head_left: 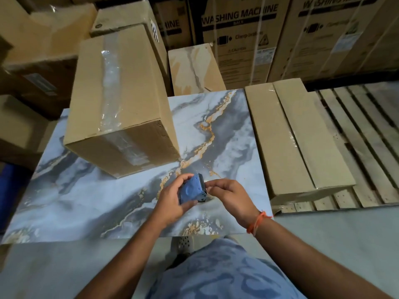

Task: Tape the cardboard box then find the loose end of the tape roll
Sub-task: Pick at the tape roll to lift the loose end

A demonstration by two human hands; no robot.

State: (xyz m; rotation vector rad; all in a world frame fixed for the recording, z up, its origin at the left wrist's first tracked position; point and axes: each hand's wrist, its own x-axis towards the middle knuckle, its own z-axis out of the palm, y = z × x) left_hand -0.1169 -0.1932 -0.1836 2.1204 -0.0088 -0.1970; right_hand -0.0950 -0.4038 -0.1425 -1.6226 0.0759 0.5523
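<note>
While the taping looks finished, the search is what remains:
Cardboard box (121, 104): stands on the marbled tabletop (226, 130), left of centre, clear tape along its top seam and down the near face.
Left hand (172, 199): clamped around the blue tape dispenser (192, 188).
Right hand (228, 196): fingertips pinched at the dispenser's edge, apparently feeling for the loose end; none shows yet.

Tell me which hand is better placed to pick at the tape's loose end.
The right hand, probably. The left hand is wrapped around the blue tape dispenser, while the right fingertips already sit at its tape edge.
</note>
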